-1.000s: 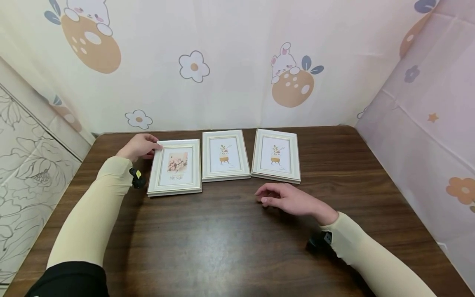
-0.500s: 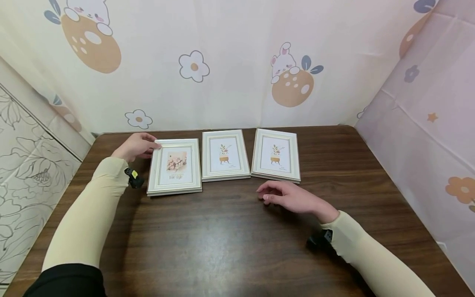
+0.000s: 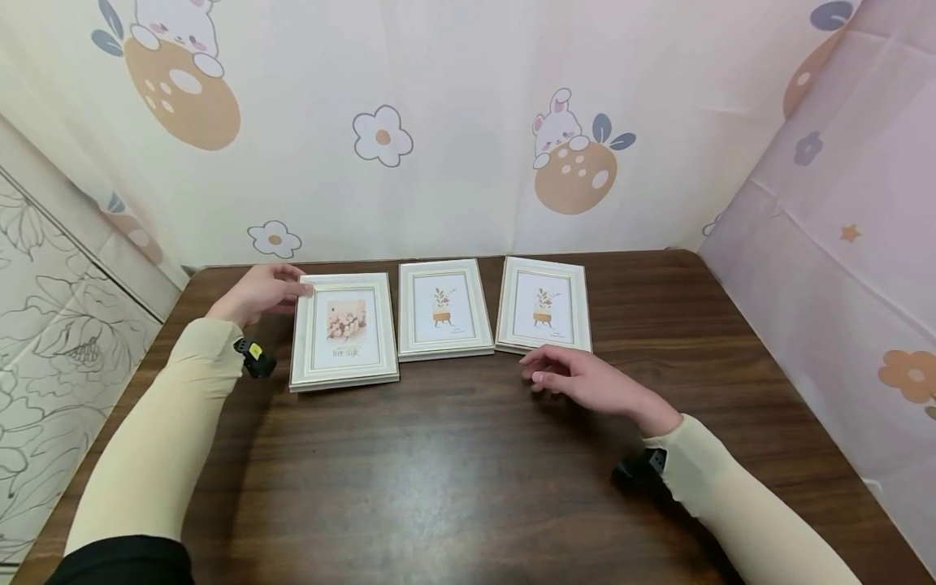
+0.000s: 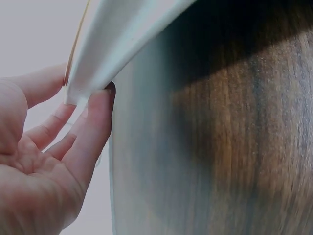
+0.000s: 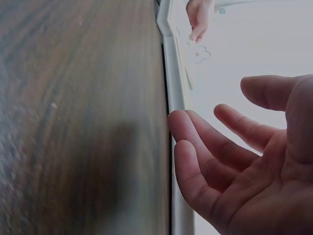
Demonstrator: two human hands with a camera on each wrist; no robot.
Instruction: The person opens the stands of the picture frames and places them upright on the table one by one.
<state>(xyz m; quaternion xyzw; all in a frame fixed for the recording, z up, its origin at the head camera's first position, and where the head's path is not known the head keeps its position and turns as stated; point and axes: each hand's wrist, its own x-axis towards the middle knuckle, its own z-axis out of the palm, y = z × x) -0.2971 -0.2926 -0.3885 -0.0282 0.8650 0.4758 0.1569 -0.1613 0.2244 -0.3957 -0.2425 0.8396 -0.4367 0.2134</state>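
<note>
Three white picture frames with thin gold lines lie in a row on the brown table. My left hand point(image 3: 259, 292) pinches the upper left corner of the left picture frame point(image 3: 301, 357), which holds a pink flower print with "free style" lettering. In the left wrist view the thumb is on the face of this picture frame point(image 4: 105, 54) and the fingers are at its back and edge. The middle picture frame point(image 3: 478, 333) and right picture frame point(image 3: 580, 301) show matching plant prints. Just before the right one, my right hand point(image 3: 588, 380) hovers with loosely bent fingers, holding nothing.
The brown wooden table point(image 3: 409, 479) runs back to a pale curtain point(image 3: 468, 179) printed with rabbits and flowers. Another curtain point(image 3: 826, 268) hangs along the right side. A panel with line-drawn flowers point(image 3: 66, 366) borders the left.
My left hand has shifted slightly left, and the top of the left picture frame has moved a little left with it. My right hand has drifted slightly right and towards the right picture frame.
</note>
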